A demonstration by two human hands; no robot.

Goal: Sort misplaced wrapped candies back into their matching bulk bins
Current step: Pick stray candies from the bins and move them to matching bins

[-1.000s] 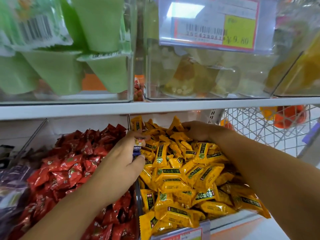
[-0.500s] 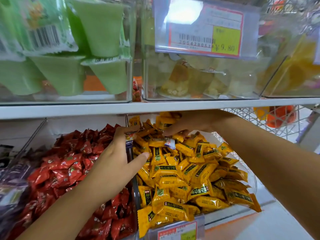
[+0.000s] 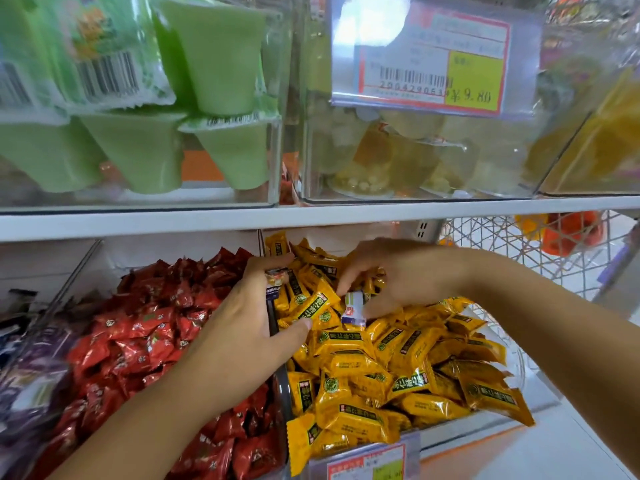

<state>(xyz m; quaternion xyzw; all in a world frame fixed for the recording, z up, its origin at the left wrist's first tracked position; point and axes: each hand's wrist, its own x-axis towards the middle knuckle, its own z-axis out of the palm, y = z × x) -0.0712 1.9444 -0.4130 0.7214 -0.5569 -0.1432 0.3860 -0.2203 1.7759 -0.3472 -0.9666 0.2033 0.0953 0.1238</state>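
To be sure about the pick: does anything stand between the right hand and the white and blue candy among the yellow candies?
Nothing visible does. The right hand pinches the white and blue candy, which lies on top of the yellow candies. The left hand holds a second candy at the side.

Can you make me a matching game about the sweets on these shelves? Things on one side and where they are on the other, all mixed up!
Things
1. green jelly cups
2. red candies
3. white-and-blue candy
4. blue-and-orange candy

Places
A. pinched by the right hand
B. heaped left of the yellow candies
C. gripped in the left hand
D. in the clear bin on the upper shelf

Pairs: 1-D, 2-B, 3-A, 4-C
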